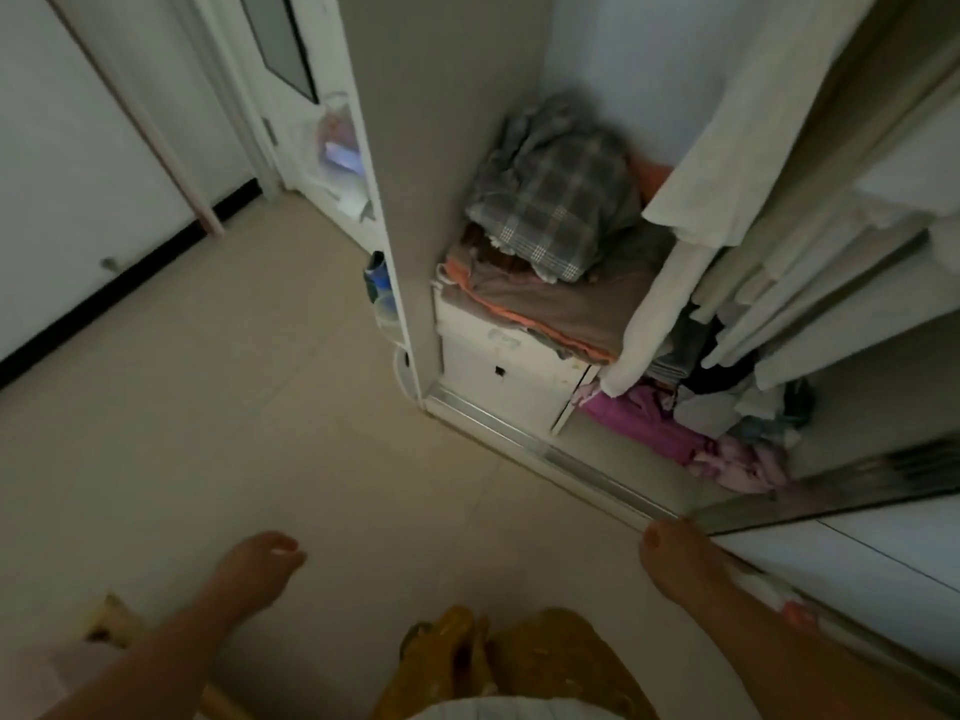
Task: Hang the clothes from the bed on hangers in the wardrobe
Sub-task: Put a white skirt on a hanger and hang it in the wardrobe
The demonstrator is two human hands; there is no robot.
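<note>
Head view shows our hands, left hand (260, 558) and right hand (670, 550), low in frame, loosely curled, holding nothing, facing the wardrobe (467, 148) upper right, where pale clothes (753, 148) hang.

Two bare forearms are reaching forward from the bottom of the view, well apart from each other. The left hand (260, 561) is hanging low on the left with its fingers loosely curled inward, holding nothing. The right hand (675, 550) is extending on the right, its fingers folded under so that mostly the knuckles and thumb are showing; the picture is dim and blurred, so it seems empty, though that is hard to confirm. Both wrists are lying straight in line with the forearms.
</note>
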